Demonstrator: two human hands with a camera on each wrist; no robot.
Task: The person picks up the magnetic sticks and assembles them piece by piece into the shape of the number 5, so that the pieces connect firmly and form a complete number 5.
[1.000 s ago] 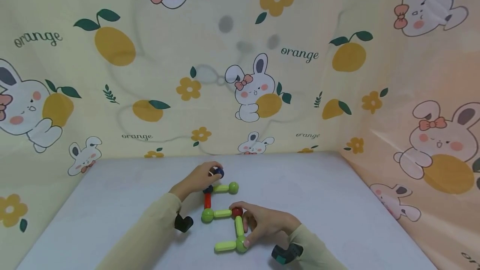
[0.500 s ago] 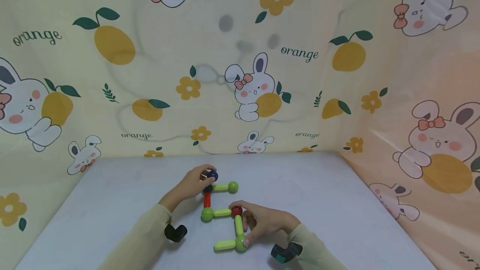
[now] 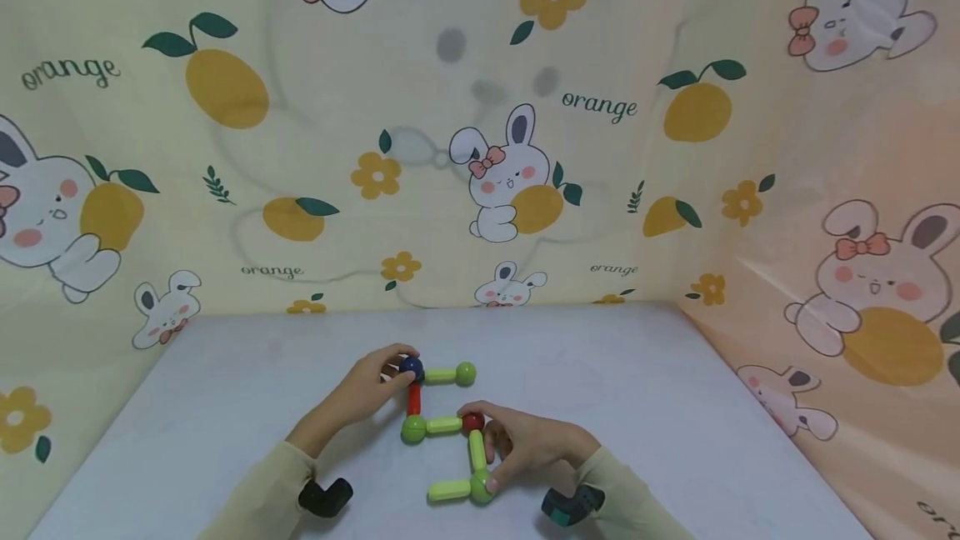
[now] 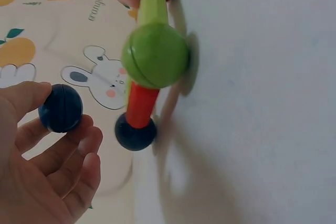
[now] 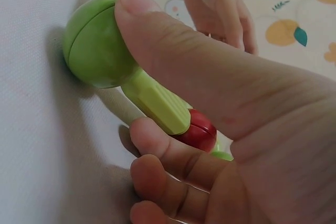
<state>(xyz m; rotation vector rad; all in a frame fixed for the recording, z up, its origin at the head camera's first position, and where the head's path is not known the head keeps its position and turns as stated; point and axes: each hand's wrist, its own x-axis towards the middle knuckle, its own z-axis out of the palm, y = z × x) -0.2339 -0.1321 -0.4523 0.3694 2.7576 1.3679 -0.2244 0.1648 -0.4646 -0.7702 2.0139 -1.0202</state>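
My left hand [image 3: 363, 386] pinches a dark blue ball [image 4: 61, 108] between thumb and fingers. In the left wrist view that ball is apart from a second dark blue ball [image 4: 135, 132], which ends a red rod [image 4: 142, 104]; in the head view it overlaps that spot. These belong to a flat figure of magnetic rods and balls on the table. My right hand [image 3: 528, 444] holds the figure's near part, thumb on a green ball [image 3: 482, 487] and index finger at a red ball [image 3: 473, 422], with a light green rod [image 3: 477, 450] between them.
Another green ball [image 3: 413, 428] forms the figure's left corner. A light green rod [image 3: 450, 491] points left at the near end, and a green ball [image 3: 466, 373] ends the far arm. The white table [image 3: 637, 407] meets a printed cloth [image 3: 600, 190] behind.
My left hand has moved left and nearer with the blue ball, from beyond the figure's far corner to over it in the head view. My right hand has stayed in place.
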